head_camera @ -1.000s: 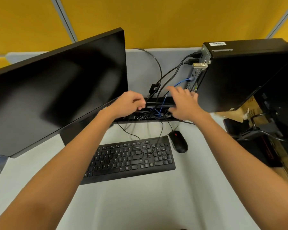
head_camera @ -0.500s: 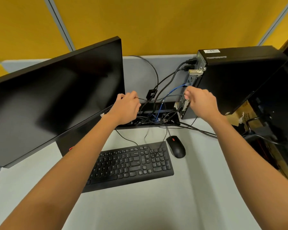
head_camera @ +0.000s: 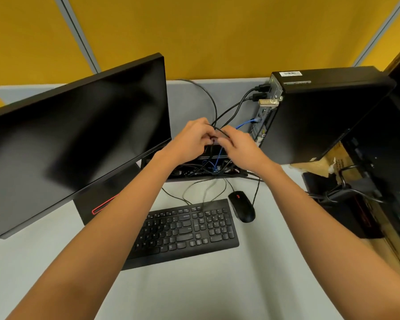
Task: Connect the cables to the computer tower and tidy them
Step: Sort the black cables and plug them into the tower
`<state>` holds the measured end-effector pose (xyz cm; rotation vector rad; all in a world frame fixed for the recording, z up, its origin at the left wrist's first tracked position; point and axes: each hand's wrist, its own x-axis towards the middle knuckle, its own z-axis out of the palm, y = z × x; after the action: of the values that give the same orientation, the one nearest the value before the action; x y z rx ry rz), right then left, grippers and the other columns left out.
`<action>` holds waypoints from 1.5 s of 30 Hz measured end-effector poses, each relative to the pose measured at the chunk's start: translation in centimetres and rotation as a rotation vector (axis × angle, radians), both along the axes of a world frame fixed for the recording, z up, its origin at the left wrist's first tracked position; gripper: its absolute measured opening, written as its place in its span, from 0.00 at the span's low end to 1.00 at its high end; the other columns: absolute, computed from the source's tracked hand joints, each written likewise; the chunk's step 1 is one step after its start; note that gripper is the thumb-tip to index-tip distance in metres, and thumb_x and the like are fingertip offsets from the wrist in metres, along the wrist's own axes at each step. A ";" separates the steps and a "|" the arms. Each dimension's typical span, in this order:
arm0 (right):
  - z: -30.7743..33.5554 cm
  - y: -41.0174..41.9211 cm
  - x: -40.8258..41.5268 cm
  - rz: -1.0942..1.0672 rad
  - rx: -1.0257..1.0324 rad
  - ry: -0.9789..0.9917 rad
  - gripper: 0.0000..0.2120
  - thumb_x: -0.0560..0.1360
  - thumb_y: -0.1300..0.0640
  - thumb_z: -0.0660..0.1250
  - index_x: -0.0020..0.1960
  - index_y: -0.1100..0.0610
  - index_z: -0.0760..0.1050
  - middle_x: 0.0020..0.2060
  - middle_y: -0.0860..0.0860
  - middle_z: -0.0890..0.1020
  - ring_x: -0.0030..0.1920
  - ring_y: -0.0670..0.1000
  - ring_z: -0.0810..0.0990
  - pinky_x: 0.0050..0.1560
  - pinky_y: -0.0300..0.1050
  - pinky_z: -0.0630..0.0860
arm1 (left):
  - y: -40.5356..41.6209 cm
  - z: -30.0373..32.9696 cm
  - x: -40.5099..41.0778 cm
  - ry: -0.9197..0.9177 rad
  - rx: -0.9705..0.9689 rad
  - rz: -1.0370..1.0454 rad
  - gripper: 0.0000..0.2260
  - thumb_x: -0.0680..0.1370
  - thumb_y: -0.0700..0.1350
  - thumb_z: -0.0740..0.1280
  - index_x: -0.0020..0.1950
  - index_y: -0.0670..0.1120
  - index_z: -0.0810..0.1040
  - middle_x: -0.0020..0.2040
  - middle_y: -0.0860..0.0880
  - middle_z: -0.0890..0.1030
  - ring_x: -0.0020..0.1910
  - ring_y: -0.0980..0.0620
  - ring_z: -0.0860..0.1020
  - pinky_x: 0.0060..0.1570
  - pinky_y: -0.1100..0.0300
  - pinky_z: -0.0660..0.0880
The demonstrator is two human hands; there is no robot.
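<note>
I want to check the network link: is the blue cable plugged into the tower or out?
Plugged in. The blue cable ends in a port on the rear panel of the tower.

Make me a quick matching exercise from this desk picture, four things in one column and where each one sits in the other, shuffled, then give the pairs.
Things:
1. monitor
2. computer tower
3. mouse
4. blue cable

Places:
A. just right of the keyboard
B. plugged into the tower's back panel
C. left side of the desk
D. far right of the desk

Pairs: 1-C, 2-D, 3-A, 4-B
</note>
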<state>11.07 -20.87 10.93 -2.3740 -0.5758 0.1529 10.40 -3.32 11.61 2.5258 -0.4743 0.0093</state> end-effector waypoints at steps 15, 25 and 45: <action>-4.1 -9.9 1.6 -0.556 -0.230 0.014 0.11 0.78 0.61 0.55 0.42 0.52 0.72 0.42 0.55 0.79 0.42 0.61 0.76 0.43 0.49 0.70 | 6.7 -2.9 -1.9 -0.031 0.053 0.227 0.23 0.73 0.28 0.57 0.58 0.50 0.77 0.35 0.49 0.75 0.35 0.47 0.73 0.41 0.47 0.76; -3.9 -5.2 0.1 -0.211 -0.352 -0.183 0.10 0.79 0.49 0.61 0.41 0.51 0.67 0.30 0.47 0.75 0.35 0.54 0.75 0.34 0.42 0.66 | 5.1 1.5 0.7 -0.345 -0.398 0.415 0.33 0.78 0.36 0.63 0.78 0.49 0.53 0.61 0.45 0.69 0.47 0.55 0.77 0.54 0.51 0.77; -17.5 -5.6 -3.8 0.032 -0.553 0.393 0.20 0.78 0.52 0.63 0.69 0.46 0.69 0.70 0.49 0.66 0.68 0.56 0.65 0.66 0.55 0.67 | 2.5 -1.5 0.1 -0.223 -0.118 0.251 0.21 0.75 0.33 0.55 0.66 0.49 0.68 0.45 0.46 0.74 0.36 0.47 0.72 0.41 0.44 0.74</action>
<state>7.29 -26.47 -6.58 -2.7470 -0.4141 0.8684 10.53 -0.85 10.10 2.4621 -0.2313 0.4053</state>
